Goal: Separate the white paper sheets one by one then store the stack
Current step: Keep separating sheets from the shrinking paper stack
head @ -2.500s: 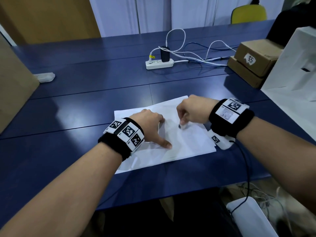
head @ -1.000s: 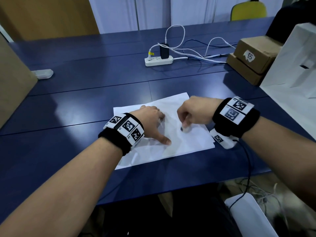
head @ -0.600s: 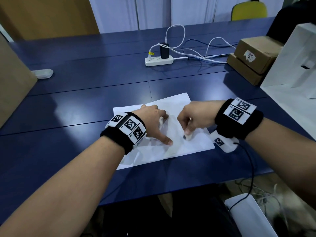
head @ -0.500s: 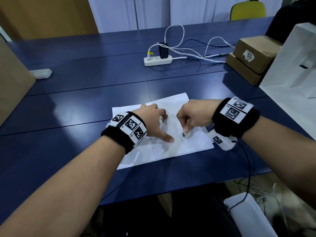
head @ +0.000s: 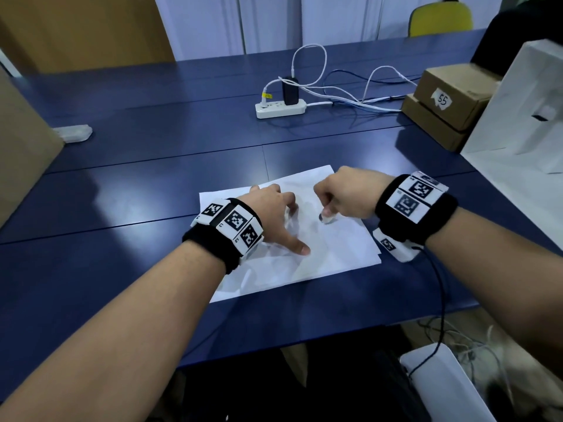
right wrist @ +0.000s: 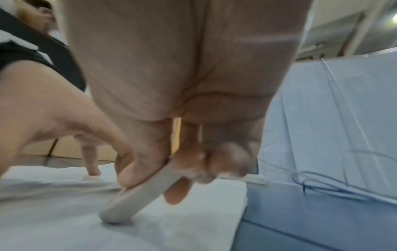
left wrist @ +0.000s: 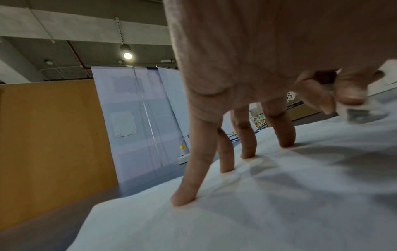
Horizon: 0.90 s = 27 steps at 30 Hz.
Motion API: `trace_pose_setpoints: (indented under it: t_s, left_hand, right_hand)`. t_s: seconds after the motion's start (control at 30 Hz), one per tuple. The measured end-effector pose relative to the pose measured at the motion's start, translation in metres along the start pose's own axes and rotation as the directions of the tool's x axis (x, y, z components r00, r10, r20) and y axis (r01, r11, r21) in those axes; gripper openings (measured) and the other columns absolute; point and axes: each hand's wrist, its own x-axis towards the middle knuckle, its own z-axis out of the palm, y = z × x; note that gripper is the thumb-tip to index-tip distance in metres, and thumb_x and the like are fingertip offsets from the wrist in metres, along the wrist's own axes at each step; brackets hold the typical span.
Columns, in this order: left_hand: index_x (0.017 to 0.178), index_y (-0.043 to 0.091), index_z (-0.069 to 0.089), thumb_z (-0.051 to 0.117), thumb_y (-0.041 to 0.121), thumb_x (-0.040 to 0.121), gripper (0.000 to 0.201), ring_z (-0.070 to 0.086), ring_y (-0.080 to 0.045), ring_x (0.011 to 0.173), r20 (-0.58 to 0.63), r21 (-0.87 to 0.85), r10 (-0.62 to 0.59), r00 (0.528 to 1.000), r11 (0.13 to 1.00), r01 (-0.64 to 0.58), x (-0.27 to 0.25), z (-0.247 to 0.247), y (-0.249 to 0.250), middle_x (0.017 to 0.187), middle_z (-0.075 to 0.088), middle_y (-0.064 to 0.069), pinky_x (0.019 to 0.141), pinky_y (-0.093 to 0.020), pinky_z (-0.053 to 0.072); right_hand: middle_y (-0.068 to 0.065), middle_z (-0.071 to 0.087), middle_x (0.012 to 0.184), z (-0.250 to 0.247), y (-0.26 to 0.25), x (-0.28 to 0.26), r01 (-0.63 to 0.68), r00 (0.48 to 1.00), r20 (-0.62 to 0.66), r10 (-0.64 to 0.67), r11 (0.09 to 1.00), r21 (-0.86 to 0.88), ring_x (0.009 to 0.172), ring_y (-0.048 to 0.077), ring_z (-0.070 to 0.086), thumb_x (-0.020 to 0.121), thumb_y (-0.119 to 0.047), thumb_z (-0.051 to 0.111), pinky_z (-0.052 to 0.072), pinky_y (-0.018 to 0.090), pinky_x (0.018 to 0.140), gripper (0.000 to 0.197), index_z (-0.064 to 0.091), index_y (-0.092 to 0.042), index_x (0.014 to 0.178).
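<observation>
A stack of white paper sheets (head: 335, 257) lies on the blue table (head: 152, 193), its top sheet wrinkled between my hands. My left hand (head: 292, 228) is spread over the stack's left half, with straight fingertips (left wrist: 182, 198) pressing the paper (left wrist: 257, 212). My right hand (head: 326, 213) is curled and pinches a small grey-white block (right wrist: 139, 195), like an eraser, between thumb and fingers. The block's tip (head: 327, 219) touches the top sheet near the stack's middle. The stack's right edge (right wrist: 242, 195) shows several layered sheets.
A white power strip (head: 280, 109) with cables lies further back on the table. Two cardboard boxes (head: 447, 102) and a white bag (head: 524, 95) stand at the right. A brown board (head: 21, 147) leans at the left. The table's near edge is just in front of the stack.
My right hand has nudged the block a little over the top sheet, and the paper wrinkles more between the hands. The left hand stays pressed on the stack.
</observation>
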Motion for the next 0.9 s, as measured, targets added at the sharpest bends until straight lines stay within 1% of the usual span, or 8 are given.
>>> trace_pose_setpoints:
  t_s: [0.1,0.17,0.33,0.4,0.5,0.7,0.83,0.9]
  left_hand:
    - [0.126,0.033,0.052,0.069,0.089,0.044,0.101,0.046,-0.025,0.106,-0.021,0.010,-0.006,1.000,1.000,0.006,0.001,0.001,0.000,0.112,0.051,0.004,0.089,-0.044,0.051]
    - [0.122,0.031,0.053,0.068,0.090,0.042,0.101,0.046,-0.023,0.098,-0.034,0.024,-0.006,0.999,1.000,0.007,0.002,0.001,0.003,0.108,0.054,0.004,0.086,-0.042,0.052]
    - [0.116,0.030,0.055,0.065,0.092,0.041,0.098,0.053,-0.024,0.095,-0.037,0.037,-0.008,0.999,0.999,0.009,0.001,0.002,0.006,0.102,0.058,0.004,0.086,-0.040,0.052]
    - [0.116,0.030,0.055,0.064,0.092,0.041,0.098,0.053,-0.024,0.097,-0.045,0.042,-0.003,0.999,0.999,0.005,0.001,0.002,0.005,0.102,0.058,0.004,0.085,-0.039,0.052]
    - [0.117,0.028,0.055,0.066,0.092,0.042,0.099,0.054,-0.023,0.097,-0.048,0.049,0.001,0.999,0.999,0.002,0.002,0.002,0.005,0.102,0.058,0.003,0.080,-0.035,0.050]
    - [0.118,0.029,0.056,0.066,0.092,0.043,0.098,0.056,-0.023,0.098,-0.047,0.048,0.010,0.999,0.999,-0.008,0.000,0.002,0.006,0.104,0.060,0.003,0.079,-0.034,0.050]
    - [0.116,0.029,0.056,0.066,0.092,0.042,0.098,0.057,-0.023,0.096,-0.057,0.052,-0.001,0.998,0.999,0.004,0.001,0.002,0.007,0.102,0.060,0.004,0.078,-0.034,0.052]
    - [0.115,0.028,0.057,0.064,0.093,0.040,0.099,0.058,-0.022,0.095,-0.058,0.057,-0.001,0.998,0.998,0.005,0.001,0.002,0.006,0.101,0.060,0.004,0.081,-0.036,0.053]
  right_hand:
    - [-0.008,0.067,0.073,0.003,-0.002,-0.009,0.093,0.948,0.297,-0.114,0.992,0.084,0.080,0.017,0.063,0.077,-0.027,0.079,0.056,0.039,0.070,0.013,0.067,-0.022,0.075]
    - [-0.010,0.068,0.075,0.006,-0.005,-0.011,0.117,0.921,0.361,-0.143,0.989,0.094,0.081,0.015,0.064,0.077,-0.025,0.079,0.053,0.033,0.070,0.011,0.069,-0.022,0.079]
    - [-0.011,0.056,0.070,-0.001,0.002,0.007,0.000,0.999,-0.047,0.001,1.000,0.022,0.084,0.024,0.062,0.081,-0.032,0.074,0.054,0.039,0.074,0.018,0.059,-0.026,0.073]
    - [-0.009,0.060,0.068,0.001,0.006,0.004,0.027,0.995,0.094,-0.032,0.998,0.063,0.081,0.023,0.064,0.078,-0.030,0.076,0.055,0.043,0.071,0.015,0.063,-0.026,0.072]
    - [-0.011,0.067,0.071,0.007,0.000,-0.007,0.100,0.916,0.377,-0.135,0.989,0.113,0.083,0.017,0.065,0.072,-0.027,0.081,0.058,0.049,0.076,0.012,0.069,-0.029,0.071]
    - [-0.007,0.062,0.077,0.002,0.009,0.008,-0.031,0.997,-0.074,0.034,0.999,0.031,0.080,0.022,0.061,0.080,-0.034,0.074,0.055,0.038,0.074,0.016,0.062,-0.025,0.075]
    - [-0.010,0.067,0.073,0.006,0.005,-0.007,0.091,0.945,0.304,-0.120,0.990,0.109,0.078,0.018,0.064,0.076,-0.025,0.079,0.055,0.038,0.073,0.012,0.068,-0.025,0.074]
    - [-0.012,0.068,0.073,0.011,0.004,-0.008,0.103,0.924,0.355,-0.141,0.987,0.125,0.078,0.015,0.064,0.074,-0.026,0.081,0.056,0.039,0.073,0.012,0.069,-0.027,0.073]
